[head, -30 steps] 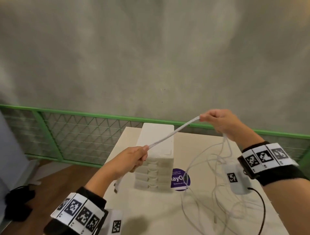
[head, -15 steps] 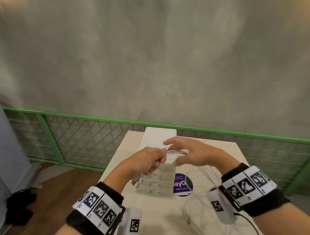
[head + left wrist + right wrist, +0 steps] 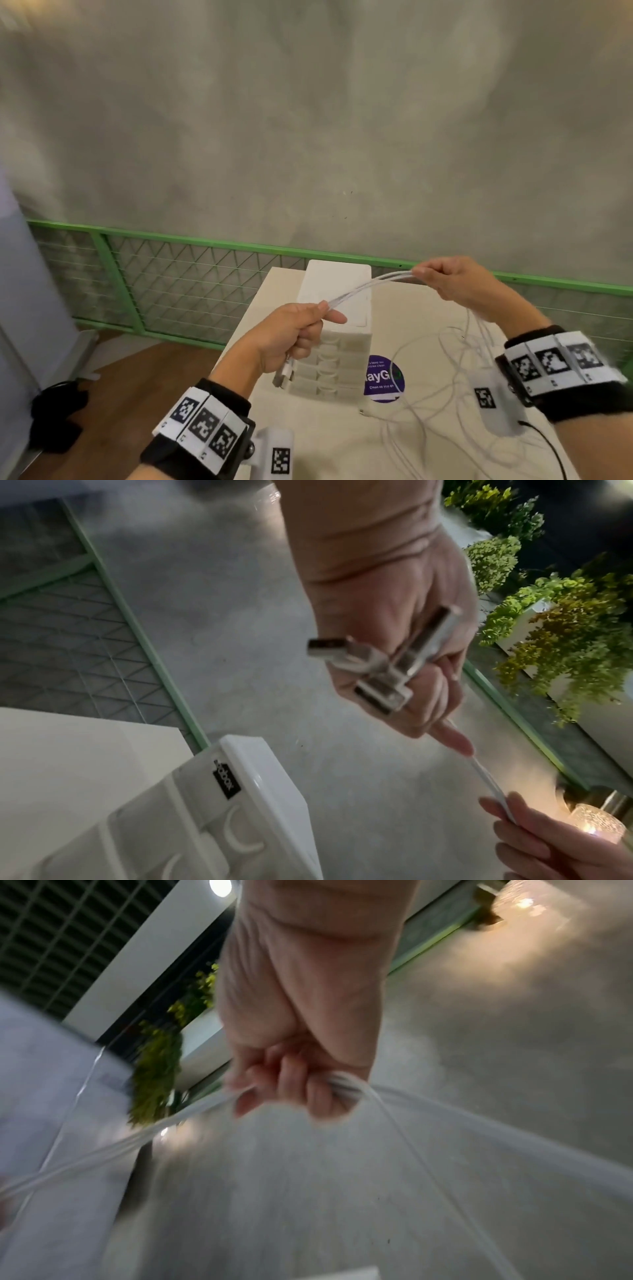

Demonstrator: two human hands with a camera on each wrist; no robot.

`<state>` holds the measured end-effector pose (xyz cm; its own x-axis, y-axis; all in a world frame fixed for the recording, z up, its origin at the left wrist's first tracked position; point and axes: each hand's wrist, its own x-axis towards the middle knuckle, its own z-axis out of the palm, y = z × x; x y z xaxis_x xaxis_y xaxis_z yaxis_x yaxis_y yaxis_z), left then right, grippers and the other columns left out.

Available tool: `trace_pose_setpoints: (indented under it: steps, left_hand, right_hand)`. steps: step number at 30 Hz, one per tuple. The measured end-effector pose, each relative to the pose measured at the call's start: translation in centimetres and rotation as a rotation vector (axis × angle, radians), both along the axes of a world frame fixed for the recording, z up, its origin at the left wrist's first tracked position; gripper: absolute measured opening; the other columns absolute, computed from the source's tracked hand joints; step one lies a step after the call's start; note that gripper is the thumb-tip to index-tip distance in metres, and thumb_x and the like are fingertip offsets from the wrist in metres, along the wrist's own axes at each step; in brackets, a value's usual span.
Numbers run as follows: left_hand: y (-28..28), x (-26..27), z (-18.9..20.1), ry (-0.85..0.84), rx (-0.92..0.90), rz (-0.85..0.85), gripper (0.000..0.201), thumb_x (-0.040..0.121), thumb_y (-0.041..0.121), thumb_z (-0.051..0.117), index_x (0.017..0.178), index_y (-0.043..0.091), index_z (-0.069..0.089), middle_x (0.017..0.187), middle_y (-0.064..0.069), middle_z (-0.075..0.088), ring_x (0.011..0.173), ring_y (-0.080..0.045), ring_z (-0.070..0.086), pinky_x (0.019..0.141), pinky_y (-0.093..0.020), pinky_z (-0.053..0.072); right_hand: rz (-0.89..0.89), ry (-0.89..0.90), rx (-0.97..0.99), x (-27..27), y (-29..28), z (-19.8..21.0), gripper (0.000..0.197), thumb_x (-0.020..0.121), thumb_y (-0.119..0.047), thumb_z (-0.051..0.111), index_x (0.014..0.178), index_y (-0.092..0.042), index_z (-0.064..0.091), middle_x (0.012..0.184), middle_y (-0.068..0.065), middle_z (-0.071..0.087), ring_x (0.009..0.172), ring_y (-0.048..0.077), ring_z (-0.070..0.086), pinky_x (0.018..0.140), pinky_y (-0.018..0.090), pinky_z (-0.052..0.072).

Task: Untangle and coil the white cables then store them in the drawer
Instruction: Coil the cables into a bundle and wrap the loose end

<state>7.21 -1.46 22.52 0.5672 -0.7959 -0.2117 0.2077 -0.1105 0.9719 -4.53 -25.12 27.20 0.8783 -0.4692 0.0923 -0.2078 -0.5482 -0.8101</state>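
Several white cables stretch in a bundle between my two hands above the table. My left hand grips the bundle near its end, and the USB plugs stick out under the fist. My right hand pinches the same bundle farther along, raised to the right. From it the rest of the cables hang down in loose tangled loops onto the table. The white drawer unit stands just behind my left hand, all its drawers pushed in. In the right wrist view the strands run through my curled fingers.
The pale table carries a round purple sticker beside the drawer unit. A black wire trails from my right wristband. A green mesh railing runs behind the table, with wooden floor to the left.
My hands were together in front of the drawer unit half a second ago. My right hand has since drawn up and to the right along the cables, stretching the bundle out.
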Motion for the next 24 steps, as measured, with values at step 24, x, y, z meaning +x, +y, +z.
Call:
trace_pose_setpoints:
  steps: [24]
  left_hand:
    - [-5.3,-4.9,-3.9,0.259,-0.058,0.287,0.055,0.096,0.048,0.038,0.078,0.013,0.077,0.083,-0.005,0.074,0.086,-0.025,0.050,0.073,-0.029,0.043]
  right_hand:
    - [-0.004,0.215,-0.239,-0.7,12.1,-7.5,0.045,0.099,-0.038,0.023,0.140,-0.055,0.012,0.104,0.006,0.041,0.085,0.023,0.056,0.079,0.034,0.052]
